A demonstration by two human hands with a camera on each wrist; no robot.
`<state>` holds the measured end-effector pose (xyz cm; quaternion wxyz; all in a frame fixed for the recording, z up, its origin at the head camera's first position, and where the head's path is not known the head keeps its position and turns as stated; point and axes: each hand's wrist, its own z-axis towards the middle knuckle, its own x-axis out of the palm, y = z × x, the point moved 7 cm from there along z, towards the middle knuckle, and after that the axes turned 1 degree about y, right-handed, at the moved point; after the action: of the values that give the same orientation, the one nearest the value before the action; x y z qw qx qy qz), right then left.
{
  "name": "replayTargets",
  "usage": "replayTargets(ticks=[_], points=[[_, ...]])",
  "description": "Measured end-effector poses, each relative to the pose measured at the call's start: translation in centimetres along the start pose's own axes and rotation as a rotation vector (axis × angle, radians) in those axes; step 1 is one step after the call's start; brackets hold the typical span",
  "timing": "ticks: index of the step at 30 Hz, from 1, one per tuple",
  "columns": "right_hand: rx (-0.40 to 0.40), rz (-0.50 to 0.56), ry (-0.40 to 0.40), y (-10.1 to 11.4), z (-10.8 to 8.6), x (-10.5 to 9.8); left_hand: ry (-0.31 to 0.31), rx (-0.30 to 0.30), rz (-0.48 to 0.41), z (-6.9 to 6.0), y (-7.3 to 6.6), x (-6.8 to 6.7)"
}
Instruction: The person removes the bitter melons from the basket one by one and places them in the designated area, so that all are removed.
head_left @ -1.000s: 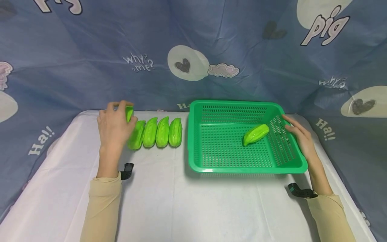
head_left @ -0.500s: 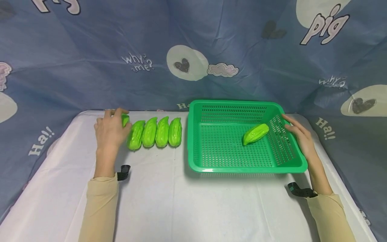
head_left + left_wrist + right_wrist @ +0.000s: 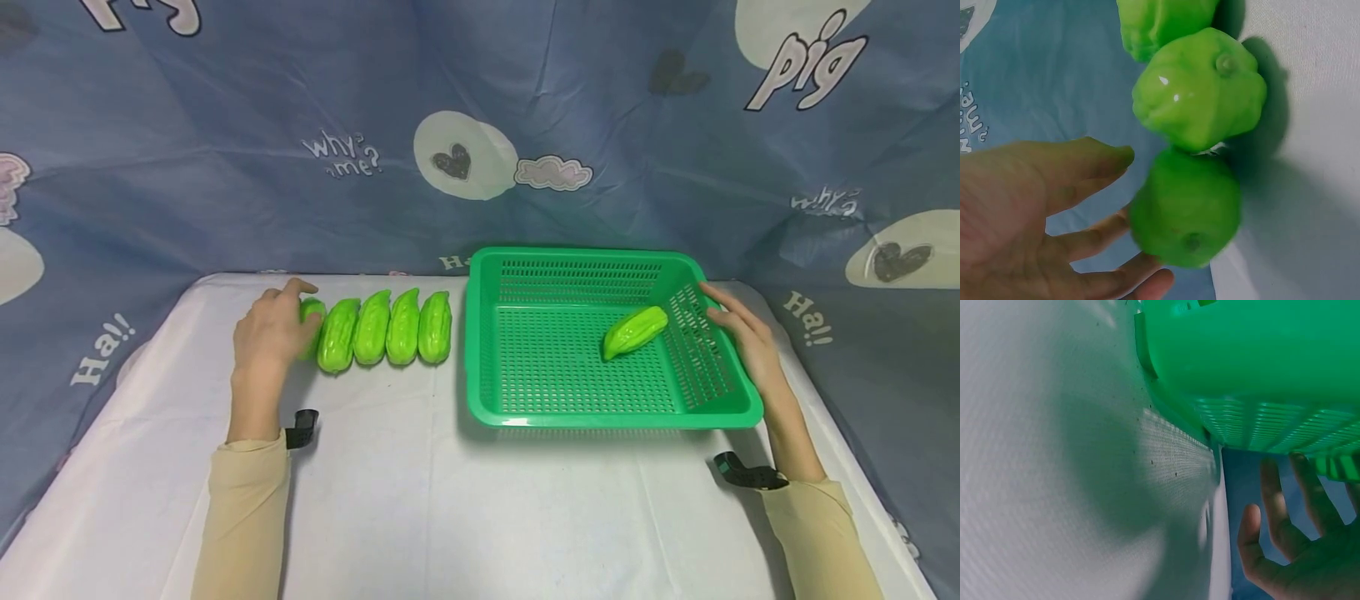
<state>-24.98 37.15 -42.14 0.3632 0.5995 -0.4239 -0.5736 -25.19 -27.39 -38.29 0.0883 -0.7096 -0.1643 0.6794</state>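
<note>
My left hand (image 3: pixel 266 327) is at the left end of a row of glossy, lumpy green bitter melons. The endmost bitter melon (image 3: pixel 1186 212) lies beside its fingers, which touch its far side, while the thumb stands apart from it. Close by on the right is another bitter melon (image 3: pixel 339 336), with several more in line, such as the rightmost bitter melon (image 3: pixel 435 328). My right hand (image 3: pixel 750 342) rests with extended fingers against the right side of a green plastic basket (image 3: pixel 480 342). One bitter melon (image 3: pixel 635 332) lies aslant inside that basket.
A white cloth (image 3: pixel 480 508) covers the table under everything. Behind it hangs a blue printed curtain (image 3: pixel 375 83), close to the far edge of the row and basket. Both wrists wear black camera straps, like the left strap (image 3: pixel 302 428).
My left hand has moved a little left and toward me, lowering a bitter melon to the row's left end, and its thumb has come away. The right hand and basket stay put.
</note>
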Motion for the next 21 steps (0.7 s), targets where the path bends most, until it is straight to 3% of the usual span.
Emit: replayTargets(ticks=[6,15,21], points=[[0.018,-0.027,-0.009,-0.07,0.03,-0.01,0.004,-0.009,0.011,0.04,0.19,0.14],[0.011,0.046,-0.001,-0.03,0.07,-0.02,-0.007,-0.042,0.019,0.12,-0.01,0.2],[0.017,0.033,-0.006,-0.09,0.1,0.01,0.038,-0.064,0.019,-0.08,0.43,0.36]])
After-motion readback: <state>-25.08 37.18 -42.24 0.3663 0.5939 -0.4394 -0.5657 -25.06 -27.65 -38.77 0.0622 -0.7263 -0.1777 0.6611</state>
